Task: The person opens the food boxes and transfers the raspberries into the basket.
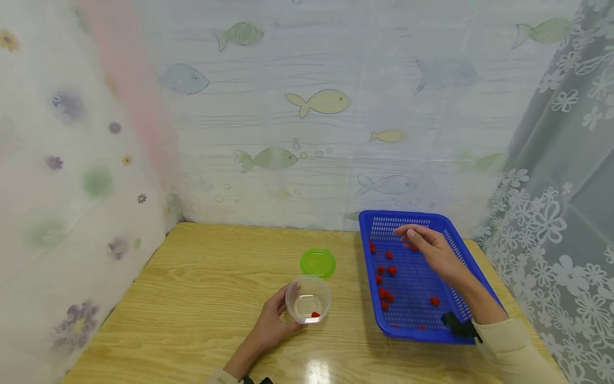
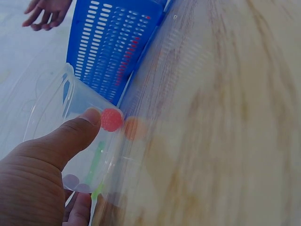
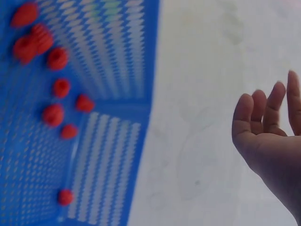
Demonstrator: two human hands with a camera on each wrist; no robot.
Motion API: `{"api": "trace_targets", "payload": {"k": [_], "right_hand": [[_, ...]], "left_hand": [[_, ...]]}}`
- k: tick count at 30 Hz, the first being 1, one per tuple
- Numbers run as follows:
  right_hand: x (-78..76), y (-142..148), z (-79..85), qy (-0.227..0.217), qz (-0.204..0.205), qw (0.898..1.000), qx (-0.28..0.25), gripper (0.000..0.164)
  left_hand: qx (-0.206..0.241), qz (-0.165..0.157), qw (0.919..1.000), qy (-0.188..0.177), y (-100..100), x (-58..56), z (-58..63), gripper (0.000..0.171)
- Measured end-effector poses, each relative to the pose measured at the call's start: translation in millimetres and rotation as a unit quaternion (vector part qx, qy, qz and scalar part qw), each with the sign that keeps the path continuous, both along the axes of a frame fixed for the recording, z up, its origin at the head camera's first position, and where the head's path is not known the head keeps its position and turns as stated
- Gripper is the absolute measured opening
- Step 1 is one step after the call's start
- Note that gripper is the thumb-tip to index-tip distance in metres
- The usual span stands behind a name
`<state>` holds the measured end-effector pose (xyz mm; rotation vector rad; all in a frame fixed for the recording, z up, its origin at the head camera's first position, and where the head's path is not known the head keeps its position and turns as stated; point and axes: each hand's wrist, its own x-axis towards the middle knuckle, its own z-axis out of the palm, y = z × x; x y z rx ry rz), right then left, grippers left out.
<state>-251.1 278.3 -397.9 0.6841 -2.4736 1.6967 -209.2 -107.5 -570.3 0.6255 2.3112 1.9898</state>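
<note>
On the table stands a clear plastic tub (image 1: 308, 298), with my left hand (image 1: 275, 319) gripping it from the left side, thumb and fingers around its wall. One raspberry (image 2: 112, 119) lies at the bottom of the tub. Above the far part of a blue plastic basket (image 1: 417, 330) hovers my right hand (image 1: 434, 253), its fingers loosely extended and holding nothing. Several raspberries (image 3: 52, 115) lie scattered inside the basket, mostly along its left side. In the right wrist view the right hand (image 3: 268, 127) appears apart from the basket's berries.
A round green lid (image 1: 318, 263) lies on the wooden table (image 1: 211, 277) just behind the tub. Behind the table hangs a pale curtain with fish prints (image 1: 316, 101), and a flowered curtain (image 1: 566, 224) hangs close to the basket's right side.
</note>
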Motion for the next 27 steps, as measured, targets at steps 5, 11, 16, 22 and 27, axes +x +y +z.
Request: {"api": "trace_targets", "payload": {"k": [5,11,16,22,27], "right_hand": [[19.6,-13.2,11.0,0.025,0.059,0.998,-0.001,0.029],[46.1,-38.6,16.2,0.037,0.132,0.99,-0.035,0.033],[65.3,-67.1,11.8,0.035,0.14,0.988,-0.049,0.031],[79.8,-102.0,-8.3,0.05,0.041,0.997,0.043,0.028],[81.9,-128.7,-33.7,0.043,0.007,0.996,0.075,0.032]], "left_hand": [[-0.002,-0.003,1.0,0.004,-1.0,-0.2,0.0,0.094],[0.006,-0.004,0.9999,0.009,-1.9,0.3,0.4,0.094],[0.004,-0.006,1.0,0.005,-1.5,-0.2,0.9,0.093],[0.004,-0.005,1.0,0.005,-1.2,0.2,2.0,0.093],[0.003,-0.005,1.0,0.006,-0.7,0.2,0.2,0.093]]}}
